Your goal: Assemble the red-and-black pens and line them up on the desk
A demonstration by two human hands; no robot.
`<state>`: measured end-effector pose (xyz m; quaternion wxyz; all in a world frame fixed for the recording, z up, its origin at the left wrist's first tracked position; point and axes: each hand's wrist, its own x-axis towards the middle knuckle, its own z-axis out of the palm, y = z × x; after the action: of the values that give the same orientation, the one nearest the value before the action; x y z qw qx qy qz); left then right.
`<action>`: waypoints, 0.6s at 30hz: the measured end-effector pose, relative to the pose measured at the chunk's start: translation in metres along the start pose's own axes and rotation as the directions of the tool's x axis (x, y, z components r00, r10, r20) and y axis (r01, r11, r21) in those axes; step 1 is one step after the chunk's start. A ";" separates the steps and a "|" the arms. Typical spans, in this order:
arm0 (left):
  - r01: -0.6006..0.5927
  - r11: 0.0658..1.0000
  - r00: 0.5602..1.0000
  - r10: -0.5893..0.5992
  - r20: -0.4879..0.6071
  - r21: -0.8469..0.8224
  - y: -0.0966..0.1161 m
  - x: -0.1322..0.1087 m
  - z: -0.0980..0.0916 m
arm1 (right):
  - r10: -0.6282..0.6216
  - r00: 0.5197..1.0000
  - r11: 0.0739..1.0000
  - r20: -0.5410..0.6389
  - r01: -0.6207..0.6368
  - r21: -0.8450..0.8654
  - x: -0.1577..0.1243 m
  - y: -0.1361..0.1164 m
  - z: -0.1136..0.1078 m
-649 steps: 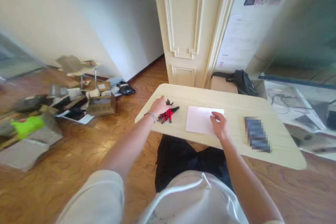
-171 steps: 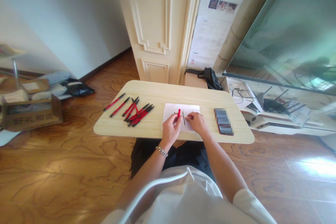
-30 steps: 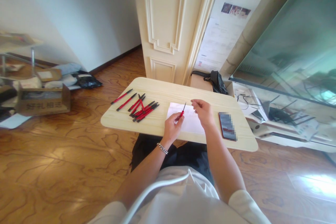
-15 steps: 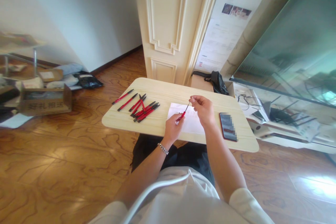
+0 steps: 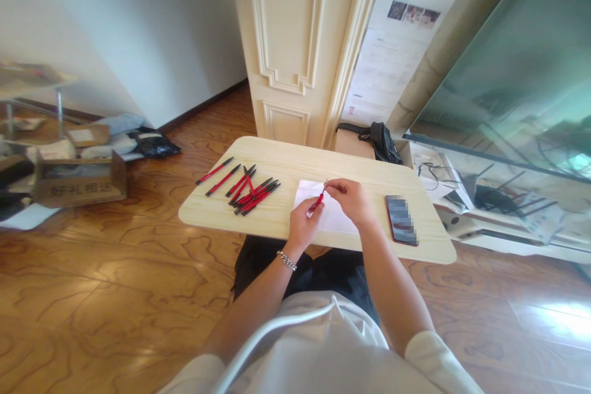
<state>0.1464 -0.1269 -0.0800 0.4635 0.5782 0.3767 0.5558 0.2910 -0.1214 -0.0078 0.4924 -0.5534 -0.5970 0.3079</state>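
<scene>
My left hand (image 5: 302,226), with a chain bracelet at the wrist, grips a slim red pen (image 5: 316,202) above a white paper sheet (image 5: 339,223). My right hand (image 5: 349,200) pinches the thin black refill (image 5: 325,186) sticking out of the pen's upper end, so the fingertips of both hands are close together. The sheet lies on a pale wooden table (image 5: 295,157). Left of it lies a heap of red-and-black pens (image 5: 253,198), with two more pens (image 5: 223,180) apart from the heap. The hands hide part of the sheet.
A smartphone (image 5: 401,220) with a blurred screen lies right of the sheet. Behind the table stand a door pillar and a black bag (image 5: 381,143). A cardboard box (image 5: 80,180) sits on the wooden floor at left; a glass panel (image 5: 489,80) stands at right.
My right hand has moved left and slightly down, closing on the end of the refill. The pen now tilts lower in my left hand, and the two hands are closer together.
</scene>
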 end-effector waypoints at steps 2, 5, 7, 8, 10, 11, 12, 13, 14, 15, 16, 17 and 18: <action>0.020 0.999 1.000 -0.020 -0.019 -0.040 0.000 0.000 0.000 | 0.029 1.000 0.998 -0.003 -0.030 -0.063 0.001 0.006 0.001; 0.036 0.995 0.998 -0.040 -0.040 -0.089 0.001 0.001 0.000 | 0.109 0.994 0.944 -0.003 -0.104 -0.312 0.001 0.013 0.005; 0.041 0.993 0.998 -0.046 -0.045 -0.108 0.001 0.001 0.000 | 0.168 0.985 0.871 0.032 -0.133 -0.473 -0.001 0.014 0.011; 0.039 0.993 0.998 -0.044 -0.047 -0.110 0.001 0.001 0.000 | 0.199 0.978 0.833 0.055 -0.139 -0.536 -0.002 0.013 0.014; 0.030 0.994 0.998 -0.035 -0.050 -0.104 -0.001 0.001 0.000 | 0.264 0.961 0.758 0.076 -0.158 -0.632 -0.004 0.012 0.021; 0.027 0.995 0.998 -0.032 -0.053 -0.099 -0.002 0.002 0.000 | 0.295 0.953 0.722 0.068 -0.176 -0.669 -0.004 0.011 0.025; 0.026 0.995 0.998 -0.032 -0.055 -0.094 -0.002 0.002 0.000 | 0.322 0.945 0.689 0.055 -0.194 -0.698 -0.005 0.010 0.028; 0.028 0.996 0.998 -0.033 -0.057 -0.090 -0.003 0.002 0.000 | 0.342 0.939 0.661 0.042 -0.209 -0.721 -0.004 0.009 0.030; 0.028 0.996 0.998 -0.033 -0.057 -0.086 -0.004 0.002 -0.001 | 0.354 0.935 0.640 0.034 -0.216 -0.737 -0.004 0.008 0.031; 0.027 0.996 0.998 -0.032 -0.057 -0.085 -0.004 0.002 -0.001 | 0.361 0.932 0.626 0.037 -0.213 -0.750 -0.003 0.008 0.032; 0.025 0.996 0.998 -0.030 -0.058 -0.084 -0.004 0.002 -0.001 | 0.364 0.930 0.618 0.049 -0.202 -0.760 -0.002 0.007 0.033; 0.021 0.996 0.998 -0.026 -0.060 -0.084 -0.004 0.002 -0.001 | 0.363 0.930 0.612 0.066 -0.184 -0.769 0.000 0.007 0.033; 0.018 0.996 0.998 -0.023 -0.064 -0.084 -0.004 0.002 -0.001 | 0.360 0.930 0.606 0.080 -0.168 -0.778 0.001 0.006 0.033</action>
<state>0.1459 -0.1233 -0.0829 0.4804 0.5363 0.3739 0.5846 0.2632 -0.1134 -0.0239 0.0918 -0.7511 -0.6338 0.1603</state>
